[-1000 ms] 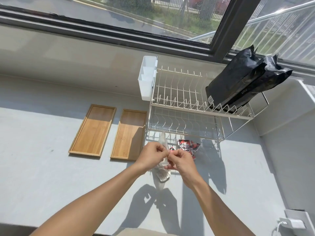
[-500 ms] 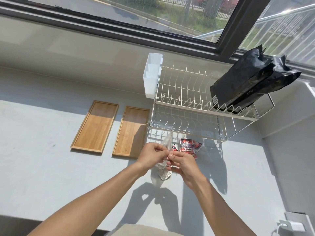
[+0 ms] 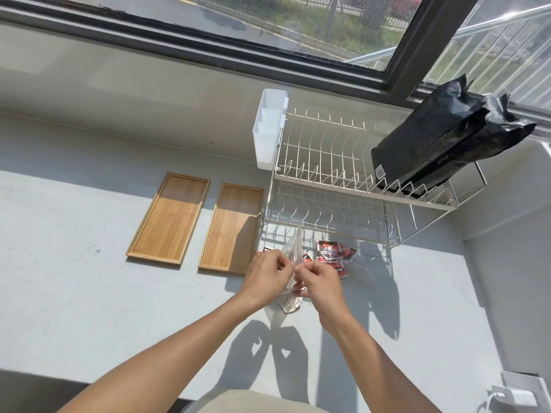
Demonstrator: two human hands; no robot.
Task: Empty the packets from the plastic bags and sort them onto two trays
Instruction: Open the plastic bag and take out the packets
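My left hand (image 3: 265, 277) and my right hand (image 3: 319, 281) both pinch the top of a clear plastic bag (image 3: 290, 253) held upright over the counter. Pale packets (image 3: 289, 304) show through its lower end below my hands. A second clear bag with red and black packets (image 3: 332, 253) lies on the counter just behind my right hand. Two bare wooden trays sit side by side to the left: the left tray (image 3: 168, 219) and the right tray (image 3: 231, 228), whose near corner is close to my left hand.
A white two-tier wire dish rack (image 3: 328, 180) stands behind the bags, with a white plastic caddy (image 3: 268, 129) on its left end and black pouches (image 3: 447, 141) leaning on its upper tier. A white charger (image 3: 514, 396) lies at the lower right. The grey counter meets a window ledge behind.
Both hands have stayed pinched on the bag's top, shifting only slightly. The view has tilted a little.
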